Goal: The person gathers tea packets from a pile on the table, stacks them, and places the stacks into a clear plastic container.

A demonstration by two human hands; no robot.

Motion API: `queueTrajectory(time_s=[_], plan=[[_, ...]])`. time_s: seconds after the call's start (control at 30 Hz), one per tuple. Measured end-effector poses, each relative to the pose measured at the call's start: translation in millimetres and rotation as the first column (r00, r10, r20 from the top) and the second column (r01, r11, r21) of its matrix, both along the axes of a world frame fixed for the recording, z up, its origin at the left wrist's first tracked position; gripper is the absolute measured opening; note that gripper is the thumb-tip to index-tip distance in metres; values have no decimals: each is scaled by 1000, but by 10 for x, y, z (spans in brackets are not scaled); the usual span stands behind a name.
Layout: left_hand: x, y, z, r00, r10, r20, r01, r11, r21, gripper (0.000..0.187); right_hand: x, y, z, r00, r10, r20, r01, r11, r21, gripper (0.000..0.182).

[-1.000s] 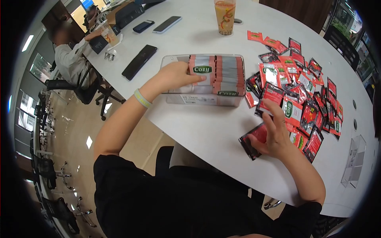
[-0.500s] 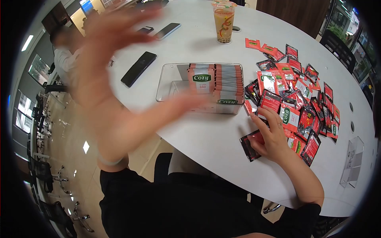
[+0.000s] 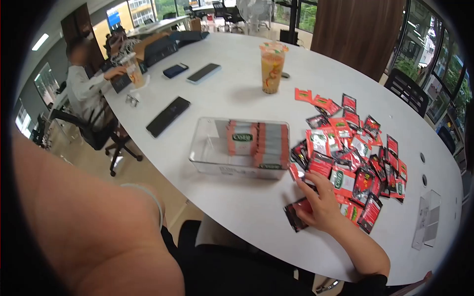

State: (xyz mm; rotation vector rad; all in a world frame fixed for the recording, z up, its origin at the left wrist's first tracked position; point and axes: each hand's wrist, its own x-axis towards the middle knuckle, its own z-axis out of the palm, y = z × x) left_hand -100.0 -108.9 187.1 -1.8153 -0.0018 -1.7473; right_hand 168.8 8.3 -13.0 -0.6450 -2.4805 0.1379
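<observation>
My left hand looms blurred and very large at the lower left, close to the camera, with a pale band round its wrist. Its fingers lie outside the picture. On the table, my right hand rests with fingers curved and apart at the near side of a loose pile of red and black sachets. Under its thumb lies a dark sachet; the fingertips are near a small red sachet. Left of this hand stands a clear plastic box with upright rows of Cozy sachets in its right part.
Phones lie left of the box. A drink cup stands behind it. At the far left a person sits by another cup. A clear sign holder lies near the right edge.
My left hand has come closer to the camera, and its fingers have left the picture. The view has tilted upward. My right hand stays beside the same sachets.
</observation>
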Motion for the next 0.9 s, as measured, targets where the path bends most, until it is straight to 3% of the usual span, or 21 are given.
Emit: queueTrajectory(time_s=[0.2, 0.23, 0.27, 0.3, 0.33, 0.37, 0.4, 0.47, 0.53, 0.6, 0.63, 0.67, 0.7, 0.73, 0.83, 0.9], plan=[[195, 285, -210, 988, -78, 136, 76, 997, 21, 73, -41, 4, 6, 999, -9, -34, 10, 999, 48, 48], [298, 410, -320, 969, -97, 226, 96, 995, 17, 74, -49, 7, 8, 998, -35, -50, 38, 998, 54, 44], [648, 633, -363, 853, -170, 494, 172, 984, 42, 88, -51, 19, 3, 998, -43, -52, 46, 998, 53, 44], [670, 777, -656, 873, 106, 476, -1, 976, -216, 95, -39, 18, -11, 996, -77, -49, 79, 995, 59, 43], [580, 784, -876, 985, 165, 56, -126, 897, -425, 100, -28, 31, -14, 993, -112, -45, 115, 991, 70, 42], [672, 868, -1055, 995, 84, -46, -96, 868, -488, 97, -27, 31, -9, 989, -137, -47, 141, 987, 73, 40], [909, 1011, -1245, 989, -113, 100, 147, 864, -482, 64, -16, 43, -47, 987, -158, -38, 160, 985, 61, 40], [1019, 1038, -1454, 987, -141, -74, 58, 750, -659, 59, -6, 122, -145, 975, -220, 27, 221, 974, -44, 39], [1171, 1126, -1680, 982, -182, -57, 89, 703, -706, 62, 43, 144, -157, 961, -275, 21, 276, 958, -76, 37], [1209, 1207, -1844, 975, -216, -41, 115, 658, -744, 65, 105, 187, -179, 934, -327, 144, 330, 944, 4, 38], [1201, 1259, -1894, 957, -277, -89, 114, 637, -762, 63, 68, 150, -18, 936, -341, 88, 331, 937, 109, 36], [1177, 1300, -1949, 933, -333, -137, 105, 615, -781, 61, 93, 185, 22, 934, -346, 88, 336, 936, 110, 36], [1160, 1323, -2004, 926, -365, -94, 126, 536, -835, 58, 144, 221, 39, 956, -293, 27, 292, 955, 47, 35], [1141, 1356, -2052, 924, -369, -98, 123, 532, -838, 58, 169, 248, 48, 969, -242, -38, 242, 970, -13, 34], [1125, 1408, -2071, 930, -355, 91, 186, 244, -952, 48, 173, 294, 87, 958, -258, -121, 255, 966, -40, 29], [1118, 1408, -2067, 927, -359, 104, 190, 211, -959, 48, 186, 288, 96, 954, -268, -134, 271, 963, -1, 27]])
